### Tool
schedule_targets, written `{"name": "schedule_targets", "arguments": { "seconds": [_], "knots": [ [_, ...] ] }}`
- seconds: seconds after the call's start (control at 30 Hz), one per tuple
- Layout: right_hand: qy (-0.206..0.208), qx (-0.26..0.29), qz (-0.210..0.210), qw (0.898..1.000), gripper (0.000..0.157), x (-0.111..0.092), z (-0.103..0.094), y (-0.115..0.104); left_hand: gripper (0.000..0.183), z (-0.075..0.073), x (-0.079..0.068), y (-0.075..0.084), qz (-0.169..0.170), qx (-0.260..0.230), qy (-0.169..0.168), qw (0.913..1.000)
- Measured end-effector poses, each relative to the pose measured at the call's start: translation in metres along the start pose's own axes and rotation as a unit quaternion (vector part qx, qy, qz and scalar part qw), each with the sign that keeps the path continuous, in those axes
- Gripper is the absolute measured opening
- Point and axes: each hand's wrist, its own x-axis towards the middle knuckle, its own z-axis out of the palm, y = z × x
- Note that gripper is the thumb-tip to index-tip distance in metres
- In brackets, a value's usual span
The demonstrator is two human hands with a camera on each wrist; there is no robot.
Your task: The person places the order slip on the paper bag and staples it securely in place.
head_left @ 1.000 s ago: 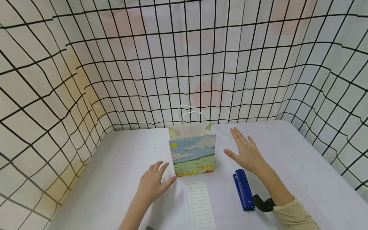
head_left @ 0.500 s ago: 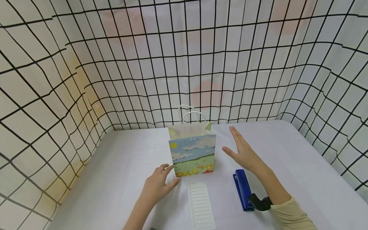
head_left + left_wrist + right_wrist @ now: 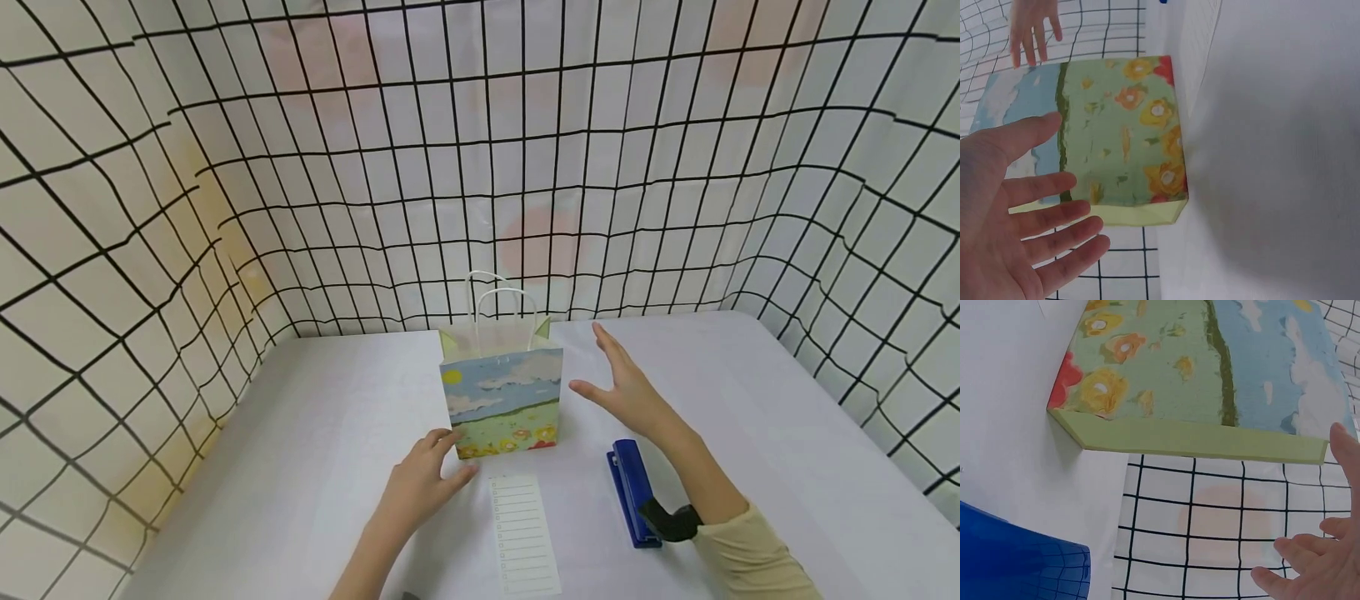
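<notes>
The fingers [image 3: 1063, 239] of my left hand [image 3: 420, 492] are spread apart and hold nothing; the left thumb [image 3: 1029, 134] stands well away from them. The fingers [image 3: 1300, 555] of my right hand [image 3: 636, 404] are extended, likewise grasping nothing, with the right thumb [image 3: 1347, 453] set wide of them. Between my two hands stands the paper bag [image 3: 502, 408], upright, its front painted with sky, meadow and flowers. My left fingertips overlap its lower left edge in the head view; whether they touch it, I cannot tell. My right thumb points toward its right side, just beside the edge in the same view. Two white handles [image 3: 507, 290] rise from its mouth. To the right of my left thumb, and nearer my body, lies a narrow lined sheet [image 3: 525, 533]. On the body side of my right fingers lies a blue stapler [image 3: 630, 483], partly hidden by the black wrist mount [image 3: 667, 523]; next comes my beige sleeve [image 3: 753, 550]. White cloth [image 3: 322, 417] extends under both hands. Farthest from my fingers, beyond the bag, rises a white backdrop [image 3: 420, 171] ruled with a black grid.
</notes>
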Motion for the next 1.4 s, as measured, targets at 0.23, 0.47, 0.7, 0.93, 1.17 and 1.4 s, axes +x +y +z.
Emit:
{"name": "schedule_targets", "arguments": {
  "seconds": [0.23, 0.47, 0.7, 0.93, 1.17, 1.4],
  "knots": [
    [0.005, 0.014, -0.002, 1.000, 0.092, 0.006, 0.004, -0.001, 0.052, 0.003, 0.000, 0.006, 0.008, -0.018, -0.004, 0.9998],
    [0.008, 0.027, -0.007, 1.000, 0.090, 0.010, 0.005, -0.004, 0.050, 0.007, 0.002, 0.014, 0.014, -0.030, -0.025, 0.9991],
    [0.010, 0.036, -0.018, 0.999, 0.082, 0.012, 0.006, -0.006, 0.050, 0.011, 0.003, 0.020, 0.018, -0.031, -0.051, 0.9980],
    [0.010, 0.046, -0.026, 0.999, 0.075, 0.015, 0.005, -0.007, 0.047, 0.016, 0.004, 0.022, 0.020, -0.035, -0.062, 0.9972],
    [0.011, 0.053, -0.031, 0.998, 0.073, 0.018, 0.005, -0.007, 0.047, 0.017, 0.004, 0.026, 0.023, -0.033, -0.071, 0.9967],
    [0.011, 0.064, -0.031, 0.997, 0.073, 0.019, 0.005, -0.008, 0.048, 0.019, 0.003, 0.027, 0.024, -0.024, -0.076, 0.9966]
  ]
}}
